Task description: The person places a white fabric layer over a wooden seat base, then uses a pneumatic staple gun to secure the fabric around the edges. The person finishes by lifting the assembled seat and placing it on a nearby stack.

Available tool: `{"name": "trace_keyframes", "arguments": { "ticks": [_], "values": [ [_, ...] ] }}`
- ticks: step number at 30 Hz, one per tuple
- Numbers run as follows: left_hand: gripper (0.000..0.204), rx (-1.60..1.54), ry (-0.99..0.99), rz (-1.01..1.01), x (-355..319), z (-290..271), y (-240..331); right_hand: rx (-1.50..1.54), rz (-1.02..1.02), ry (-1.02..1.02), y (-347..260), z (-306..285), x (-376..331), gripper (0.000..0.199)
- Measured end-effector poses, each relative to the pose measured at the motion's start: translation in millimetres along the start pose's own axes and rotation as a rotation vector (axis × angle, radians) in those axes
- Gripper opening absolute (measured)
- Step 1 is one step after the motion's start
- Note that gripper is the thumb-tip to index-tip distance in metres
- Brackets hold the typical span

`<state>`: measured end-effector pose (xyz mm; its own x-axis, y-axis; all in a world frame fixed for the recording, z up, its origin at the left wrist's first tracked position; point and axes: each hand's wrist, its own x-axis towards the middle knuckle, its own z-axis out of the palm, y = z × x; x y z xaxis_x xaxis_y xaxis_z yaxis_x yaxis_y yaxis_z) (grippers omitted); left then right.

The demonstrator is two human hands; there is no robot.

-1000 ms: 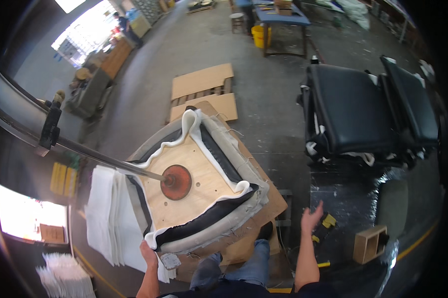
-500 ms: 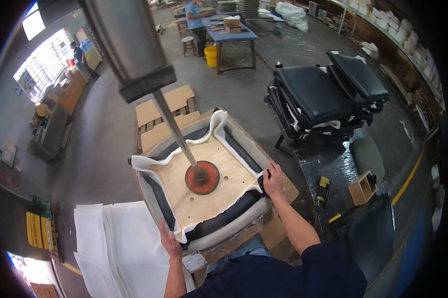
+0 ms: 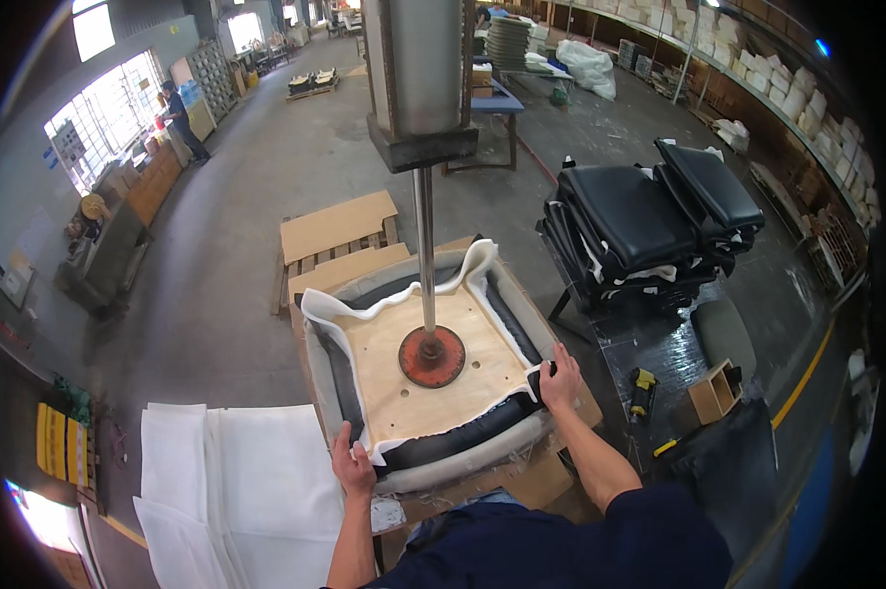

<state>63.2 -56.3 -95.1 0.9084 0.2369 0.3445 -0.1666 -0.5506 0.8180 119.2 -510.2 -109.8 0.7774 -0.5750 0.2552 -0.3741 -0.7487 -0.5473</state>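
A square plywood panel (image 3: 394, 402) lies in a padded grey frame (image 3: 433, 476), with white padding (image 3: 482, 257) folded up around its edges. A black cover (image 3: 463, 428), smooth like leather, shows between padding and frame. On the panel rests a red disc (image 3: 448, 368) at the end of a metal press rod (image 3: 425, 245). My right hand (image 3: 562, 381) is closed on the black cover's corner at the near right. At the near left corner, my left hand (image 3: 353, 465) touches the white padding's edge with thumb and forefinger apart.
Finished-looking black cushions (image 3: 629, 211) are stacked on the right-hand table, near a yellow-black power tool (image 3: 643, 393) and a wooden box (image 3: 715, 393). White sheets (image 3: 266, 481) lie at the left. Behind the frame is a pallet with cardboard (image 3: 335, 226). A person (image 3: 181, 123) stands far left.
My view has swung left, so the frame and press sit further right in the picture. Both hands stay at the same corners, and the disc remains on the panel.
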Motion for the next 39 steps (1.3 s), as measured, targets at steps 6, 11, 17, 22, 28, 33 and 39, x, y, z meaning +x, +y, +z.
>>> {"name": "trace_keyframes", "arguments": {
  "ticks": [6, 11, 17, 22, 28, 33, 39],
  "values": [
    [0.041, 0.096, 0.020, 0.023, 2, 3, 7, 0.033, -0.010, 0.027, 1, -4, -2, 0.049],
    [0.040, 0.144, -0.013, 0.022, 1, 2, 7, 0.046, -0.002, 0.027, 0, -8, -1, 0.046],
    [0.036, 0.123, -0.004, -0.005, 3, 5, 9, 0.057, 0.020, 0.025, -1, -8, -1, 0.044],
    [0.033, 0.125, -0.015, -0.013, 7, -1, 5, 0.014, 0.057, 0.022, -14, -12, -7, 0.044],
    [0.030, 0.143, -0.072, -0.053, 12, -4, 6, 0.009, 0.055, 0.037, -10, -13, -13, 0.043],
    [0.031, 0.094, -0.089, -0.076, 12, -7, 6, 0.018, -0.013, 0.050, -3, -8, -6, 0.042],
    [0.030, 0.070, -0.068, -0.099, 3, -8, 13, 0.036, -0.029, 0.010, 2, -7, -4, 0.042]
  ]
}}
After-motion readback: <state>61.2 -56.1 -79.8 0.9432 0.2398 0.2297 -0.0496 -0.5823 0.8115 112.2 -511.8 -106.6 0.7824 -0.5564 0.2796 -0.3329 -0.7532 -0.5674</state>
